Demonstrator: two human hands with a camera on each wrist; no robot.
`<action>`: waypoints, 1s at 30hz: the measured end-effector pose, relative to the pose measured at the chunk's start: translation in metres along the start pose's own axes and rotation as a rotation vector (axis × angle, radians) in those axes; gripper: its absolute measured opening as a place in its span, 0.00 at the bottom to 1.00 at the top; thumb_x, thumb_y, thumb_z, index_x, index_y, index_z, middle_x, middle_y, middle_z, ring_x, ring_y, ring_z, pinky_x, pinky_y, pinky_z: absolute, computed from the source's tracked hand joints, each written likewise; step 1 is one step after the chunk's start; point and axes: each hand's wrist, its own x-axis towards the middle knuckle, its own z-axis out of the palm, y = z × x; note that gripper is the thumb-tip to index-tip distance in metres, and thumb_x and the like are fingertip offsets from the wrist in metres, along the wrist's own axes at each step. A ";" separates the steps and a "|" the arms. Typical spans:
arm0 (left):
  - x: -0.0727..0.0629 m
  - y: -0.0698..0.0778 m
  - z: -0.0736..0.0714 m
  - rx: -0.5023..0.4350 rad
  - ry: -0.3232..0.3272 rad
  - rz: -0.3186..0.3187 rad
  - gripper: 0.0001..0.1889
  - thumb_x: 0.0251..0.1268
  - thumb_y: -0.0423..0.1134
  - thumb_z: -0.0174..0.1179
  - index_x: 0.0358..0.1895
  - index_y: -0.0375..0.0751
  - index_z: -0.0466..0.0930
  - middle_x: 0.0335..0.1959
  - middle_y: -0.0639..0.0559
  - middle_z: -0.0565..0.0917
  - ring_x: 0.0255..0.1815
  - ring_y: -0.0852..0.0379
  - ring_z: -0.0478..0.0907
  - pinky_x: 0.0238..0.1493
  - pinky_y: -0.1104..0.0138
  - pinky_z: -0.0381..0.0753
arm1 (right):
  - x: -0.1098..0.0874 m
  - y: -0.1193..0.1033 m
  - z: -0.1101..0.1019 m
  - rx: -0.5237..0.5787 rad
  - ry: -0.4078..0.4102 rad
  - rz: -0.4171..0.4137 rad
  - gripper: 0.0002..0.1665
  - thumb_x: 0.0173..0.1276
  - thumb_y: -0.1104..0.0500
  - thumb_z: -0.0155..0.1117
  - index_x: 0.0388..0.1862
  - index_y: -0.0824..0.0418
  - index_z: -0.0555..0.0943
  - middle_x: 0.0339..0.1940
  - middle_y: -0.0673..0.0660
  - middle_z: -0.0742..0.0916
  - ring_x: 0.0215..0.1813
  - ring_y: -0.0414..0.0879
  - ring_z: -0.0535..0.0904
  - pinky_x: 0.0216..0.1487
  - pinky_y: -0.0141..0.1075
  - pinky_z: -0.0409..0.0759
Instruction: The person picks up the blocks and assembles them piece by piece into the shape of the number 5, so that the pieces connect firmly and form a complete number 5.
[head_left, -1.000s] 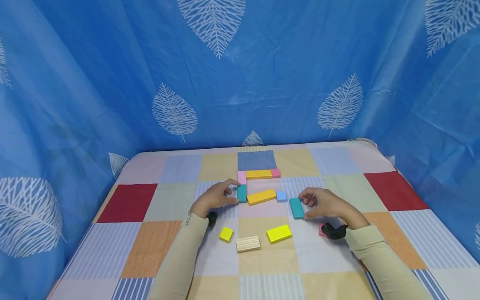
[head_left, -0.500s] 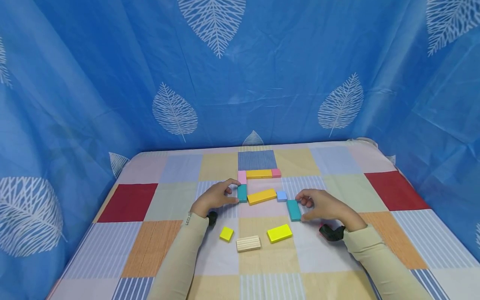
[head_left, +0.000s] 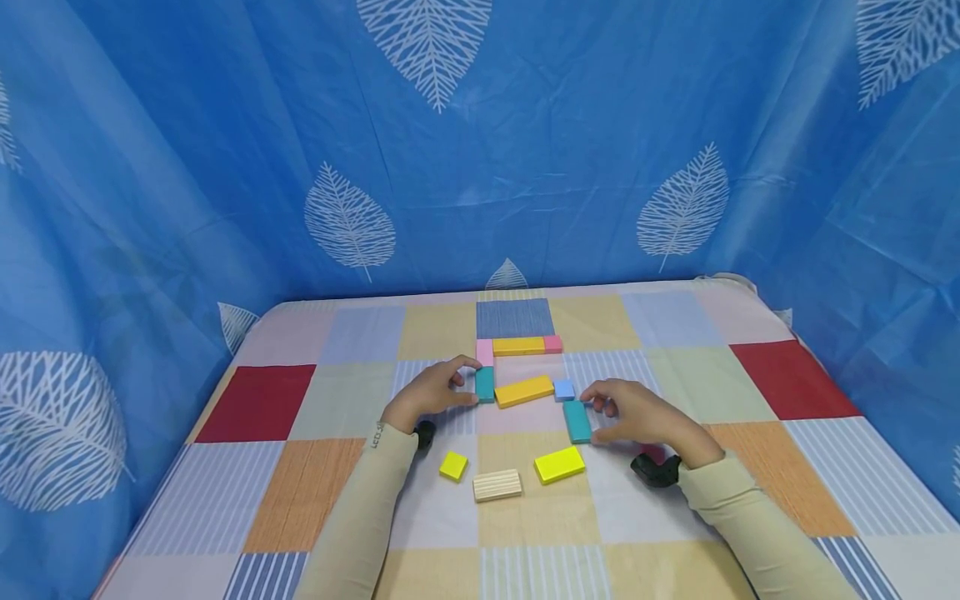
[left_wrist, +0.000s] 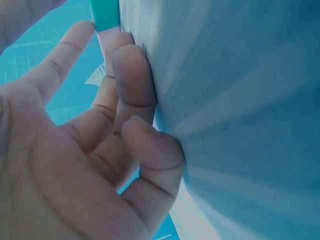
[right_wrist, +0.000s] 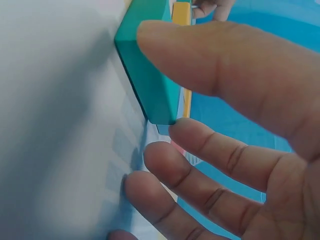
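Observation:
My left hand keeps its index finger and thumb at the two ends of a teal block, which lies flat against a light pink block. In the left wrist view, the index fingertip meets the teal block near its pink neighbour, while the other fingers curl against the cloth. My right hand pinches a second teal block between thumb and index finger, just below a small blue block. The right wrist view has the thumb across this teal block and the index fingertip at its far corner.
An orange block slants between the left teal block and the blue one. Farther back lie another orange block and a pink block. Nearer are a yellow square, a ridged wooden block and a yellow block.
My right hand has slid its teal block leftward over the cloth, to just under the blue block. The left hand has stayed in place at the other teal block.

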 end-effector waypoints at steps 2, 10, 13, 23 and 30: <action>0.000 0.000 0.000 -0.003 -0.001 -0.002 0.28 0.73 0.38 0.73 0.74 0.51 0.77 0.60 0.38 0.83 0.57 0.42 0.79 0.62 0.50 0.83 | 0.000 -0.001 0.002 -0.006 0.006 -0.004 0.30 0.58 0.63 0.86 0.58 0.69 0.84 0.43 0.53 0.85 0.43 0.48 0.77 0.48 0.43 0.82; 0.000 0.000 0.000 0.002 -0.003 0.003 0.29 0.73 0.38 0.73 0.74 0.50 0.76 0.59 0.38 0.83 0.57 0.42 0.79 0.62 0.50 0.83 | 0.002 -0.005 0.006 -0.029 0.026 0.000 0.31 0.58 0.61 0.86 0.58 0.69 0.84 0.43 0.54 0.85 0.43 0.48 0.77 0.47 0.42 0.83; 0.001 0.000 -0.001 0.003 -0.004 0.001 0.29 0.73 0.38 0.73 0.75 0.50 0.76 0.60 0.38 0.83 0.58 0.42 0.79 0.62 0.50 0.83 | 0.003 -0.005 0.007 -0.039 0.038 -0.011 0.30 0.59 0.60 0.86 0.57 0.69 0.84 0.42 0.53 0.85 0.42 0.48 0.76 0.47 0.42 0.83; 0.000 -0.001 -0.003 0.004 -0.008 0.016 0.29 0.73 0.37 0.73 0.75 0.48 0.76 0.59 0.37 0.83 0.57 0.42 0.80 0.62 0.50 0.83 | 0.004 -0.003 0.009 -0.042 0.070 -0.022 0.30 0.58 0.60 0.87 0.56 0.69 0.84 0.41 0.53 0.85 0.41 0.47 0.76 0.45 0.41 0.82; 0.001 -0.001 -0.003 0.016 -0.006 0.015 0.29 0.73 0.38 0.73 0.74 0.49 0.76 0.59 0.38 0.83 0.55 0.42 0.80 0.62 0.50 0.83 | 0.005 -0.003 0.010 -0.032 0.091 -0.020 0.30 0.58 0.60 0.87 0.55 0.69 0.84 0.41 0.53 0.85 0.41 0.47 0.76 0.44 0.41 0.82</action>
